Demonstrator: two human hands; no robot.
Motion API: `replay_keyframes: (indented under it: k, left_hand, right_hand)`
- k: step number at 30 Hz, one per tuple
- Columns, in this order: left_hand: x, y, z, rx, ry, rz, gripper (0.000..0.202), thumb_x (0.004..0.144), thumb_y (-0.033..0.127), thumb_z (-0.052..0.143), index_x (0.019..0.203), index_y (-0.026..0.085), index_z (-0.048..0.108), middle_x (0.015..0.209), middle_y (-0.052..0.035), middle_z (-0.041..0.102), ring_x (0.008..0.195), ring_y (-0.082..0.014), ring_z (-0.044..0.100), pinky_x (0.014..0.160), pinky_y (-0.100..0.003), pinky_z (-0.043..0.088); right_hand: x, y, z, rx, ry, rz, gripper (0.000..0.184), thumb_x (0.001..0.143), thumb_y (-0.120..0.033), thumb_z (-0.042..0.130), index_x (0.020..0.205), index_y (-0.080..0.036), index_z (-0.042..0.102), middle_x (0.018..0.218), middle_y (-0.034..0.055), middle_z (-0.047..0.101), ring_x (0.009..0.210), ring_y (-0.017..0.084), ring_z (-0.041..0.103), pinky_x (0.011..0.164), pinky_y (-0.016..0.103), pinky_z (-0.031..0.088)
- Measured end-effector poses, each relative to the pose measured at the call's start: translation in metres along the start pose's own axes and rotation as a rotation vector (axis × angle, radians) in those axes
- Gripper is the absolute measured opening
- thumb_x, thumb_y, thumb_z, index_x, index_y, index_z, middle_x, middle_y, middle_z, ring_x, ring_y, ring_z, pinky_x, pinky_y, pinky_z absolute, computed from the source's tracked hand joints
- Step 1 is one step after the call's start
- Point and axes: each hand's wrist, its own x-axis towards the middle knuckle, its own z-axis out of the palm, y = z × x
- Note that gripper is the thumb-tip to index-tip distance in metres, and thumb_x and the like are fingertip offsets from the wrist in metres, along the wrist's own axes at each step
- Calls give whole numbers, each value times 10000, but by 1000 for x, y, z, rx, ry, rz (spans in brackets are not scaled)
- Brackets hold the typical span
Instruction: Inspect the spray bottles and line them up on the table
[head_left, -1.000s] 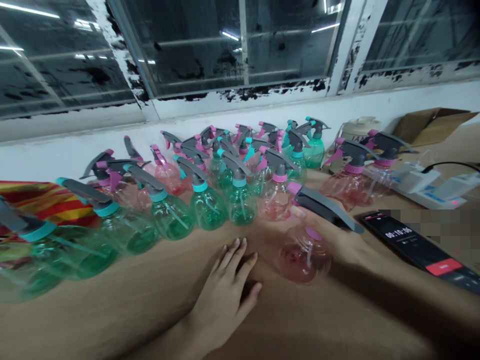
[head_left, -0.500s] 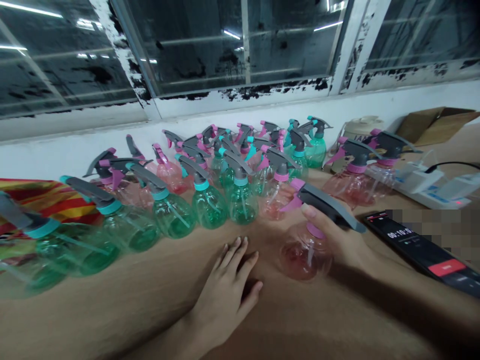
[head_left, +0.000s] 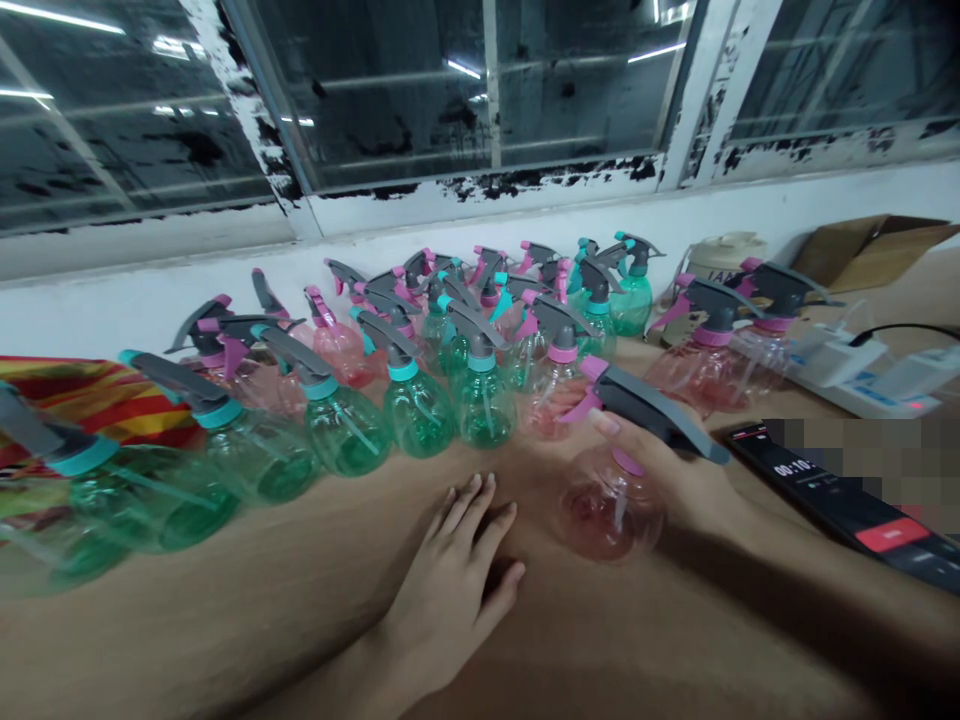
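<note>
My right hand [head_left: 675, 470] is wrapped round the neck of a pink spray bottle [head_left: 604, 515], just under its grey and pink trigger head. The bottle stands on the brown table [head_left: 315, 600], its head pointing to the left. My left hand [head_left: 465, 570] lies on the table to the left of that bottle, fingers stretched out and holding nothing. Beyond the left hand stand a green spray bottle [head_left: 487, 410] with a turquoise collar and a clear pink spray bottle [head_left: 551, 400]. Part of my right hand's fingers is hidden behind the held bottle's head.
Several green and pink spray bottles crowd the back and left of the table. A phone [head_left: 832, 490] showing a timer lies at the right, near a white power strip [head_left: 862, 385]. Behind are a cardboard box [head_left: 870, 250], a beige container [head_left: 724, 255] and a striped cloth [head_left: 150, 405].
My right thumb has shifted slightly left and round the neck of the pink spray bottle. The left hand and the other bottles stay where they were.
</note>
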Motion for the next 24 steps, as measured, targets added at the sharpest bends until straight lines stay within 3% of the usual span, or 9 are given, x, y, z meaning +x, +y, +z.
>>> replay_keyframes:
  k: [9,15,24]
  left_hand:
    - [0,1,1,-4,-4,-5,422,915,325,502,1296,148,459,1441,-137,347,1328,-281,296,1027,-490,334]
    - [-1,0,1,-2,7,-2,419,916,324,493,1293,143,462,1437,-138,354,1324,-286,304,1031,-487,328]
    - [0,0,1,15,-5,2,423,916,327,495,1292,136,468,1435,-150,353,1319,-292,313,1024,-495,332]
  right_hand:
    - [2,-12,-1,70,-120,32,192,784,-421,612,725,-240,644,733,-8,628,670,168,595,566,275,472]
    - [1,-16,-3,35,-162,112,242,779,-459,601,709,-227,591,576,-32,524,496,123,485,444,253,378]
    - [-2,-22,0,12,-145,-104,216,755,-472,618,742,-257,641,713,-2,647,682,173,605,621,293,498]
